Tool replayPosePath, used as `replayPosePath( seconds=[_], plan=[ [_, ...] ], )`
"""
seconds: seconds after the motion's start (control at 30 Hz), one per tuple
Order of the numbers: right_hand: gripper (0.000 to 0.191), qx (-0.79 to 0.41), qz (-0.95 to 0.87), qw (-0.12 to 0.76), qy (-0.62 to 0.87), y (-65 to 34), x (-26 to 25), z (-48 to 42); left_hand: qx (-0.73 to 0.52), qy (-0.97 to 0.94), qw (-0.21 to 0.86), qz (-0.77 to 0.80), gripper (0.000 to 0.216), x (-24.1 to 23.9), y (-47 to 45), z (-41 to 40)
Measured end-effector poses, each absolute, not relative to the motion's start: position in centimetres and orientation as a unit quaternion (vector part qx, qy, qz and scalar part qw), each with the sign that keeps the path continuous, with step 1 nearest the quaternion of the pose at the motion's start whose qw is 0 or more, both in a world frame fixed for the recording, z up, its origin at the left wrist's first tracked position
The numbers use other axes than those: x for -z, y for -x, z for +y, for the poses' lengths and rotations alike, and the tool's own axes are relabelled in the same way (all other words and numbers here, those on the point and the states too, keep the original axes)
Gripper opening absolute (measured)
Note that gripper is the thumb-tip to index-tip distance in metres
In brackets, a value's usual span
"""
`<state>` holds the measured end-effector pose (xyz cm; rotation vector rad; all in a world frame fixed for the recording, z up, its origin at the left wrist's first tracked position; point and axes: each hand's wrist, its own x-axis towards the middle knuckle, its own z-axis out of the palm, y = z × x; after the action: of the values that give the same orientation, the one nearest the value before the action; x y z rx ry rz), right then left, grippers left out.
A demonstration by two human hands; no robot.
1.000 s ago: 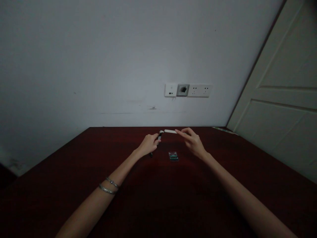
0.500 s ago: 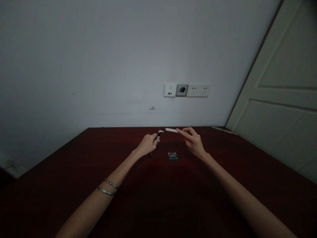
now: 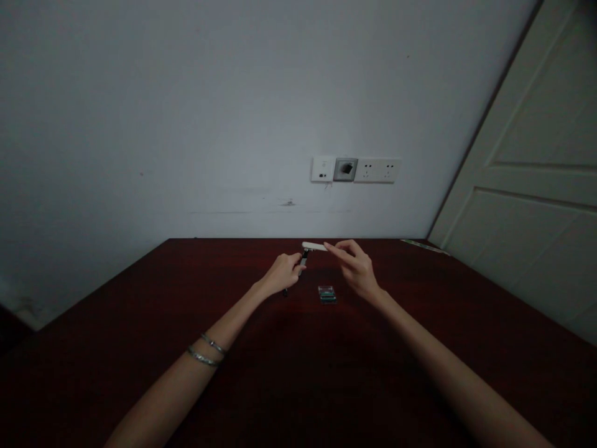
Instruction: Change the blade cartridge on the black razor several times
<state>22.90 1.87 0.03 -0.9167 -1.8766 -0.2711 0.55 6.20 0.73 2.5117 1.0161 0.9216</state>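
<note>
1. A slim tool (image 3: 304,257) is located at the centre of the frame. Its shaft is silver-grey with a dark upper section.
2. The tool is pinched between thumb and fingers of the left hand (image 3: 281,272), by which its middle is covered. A dark tip is seen below that hand; its connection to the tool cannot be confirmed.
3. A flat, white, narrow strip (image 3: 313,246) is held nearly level, right of centre, pinched by the right hand (image 3: 358,269). Its right end is hidden by the fingers.
4. The tool's head is overlapped by the strip; contact cannot be determined.
5. A small, clear-and-teal item (image 3: 327,295) is placed on the table (image 3: 224,274), below centre; its details are indistinct.
</note>
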Motion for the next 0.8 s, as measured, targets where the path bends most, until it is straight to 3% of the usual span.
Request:
replayPosePath(
  seconds=[0.13,0.37,0.6,0.8],
  plan=[
    [0.048,0.114,-0.771,0.484,0.398,-24.0,1.0,2.4,-0.349,-0.851,0.183,0.346,0.011,-0.9,-0.7,6.1],
    [0.049,0.156,-0.752,0.467,0.438,-23.4,0.3,2.1,-0.294,-0.720,0.492,0.392,0.012,-0.9,-1.8,5.6],
    [0.054,0.159,-0.755,0.449,0.450,-24.1,1.4,2.7,-0.360,-0.667,0.543,0.361,0.013,-1.7,-2.3,4.7],
    [0.052,0.143,-0.747,0.481,0.436,-23.4,0.6,2.1,-0.323,-0.677,0.546,0.372,0.014,-1.3,-2.7,4.5]
  ],
)
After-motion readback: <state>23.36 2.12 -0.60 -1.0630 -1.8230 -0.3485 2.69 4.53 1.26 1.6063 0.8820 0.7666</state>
